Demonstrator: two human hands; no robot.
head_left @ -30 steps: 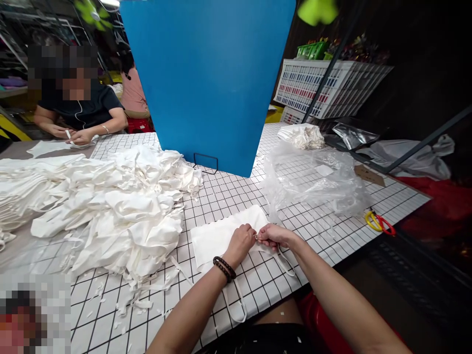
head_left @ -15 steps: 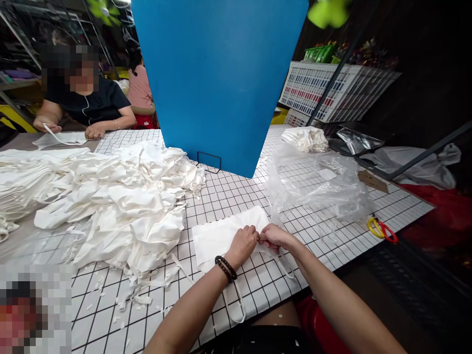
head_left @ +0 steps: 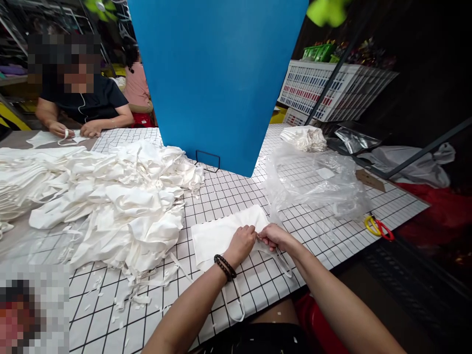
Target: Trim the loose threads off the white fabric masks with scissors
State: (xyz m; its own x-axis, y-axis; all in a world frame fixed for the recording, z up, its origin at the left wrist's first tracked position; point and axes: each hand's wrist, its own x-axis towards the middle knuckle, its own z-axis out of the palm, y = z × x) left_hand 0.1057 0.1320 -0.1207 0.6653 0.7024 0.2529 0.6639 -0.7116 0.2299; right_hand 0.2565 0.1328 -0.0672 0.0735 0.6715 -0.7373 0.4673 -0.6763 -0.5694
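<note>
A flat white cloth piece (head_left: 214, 233) lies on the grid-patterned table, a thin white strap looping from it over the table's front edge. My left hand (head_left: 241, 243), with dark beads at the wrist, presses on its near right part, fingers closed on the fabric. Touching it at the fingertips, my right hand (head_left: 273, 237) is closed in a pinch at the cloth's right end. The exact spot between the fingers is hidden. Another narrow strap (head_left: 283, 265) hangs below my right hand.
A heap of white cloth pieces (head_left: 129, 206) covers the left side. A blue panel (head_left: 221, 83) stands ahead in a wire stand. Clear plastic bags (head_left: 317, 182) and scissors (head_left: 379, 227) lie right. Across the table, a person (head_left: 83, 105) handles white cloth.
My hands stay nearly in place at the cloth. Across the table, the co-worker's hand has lowered, bringing a white strap down to the cloth. The view has shifted slightly.
</note>
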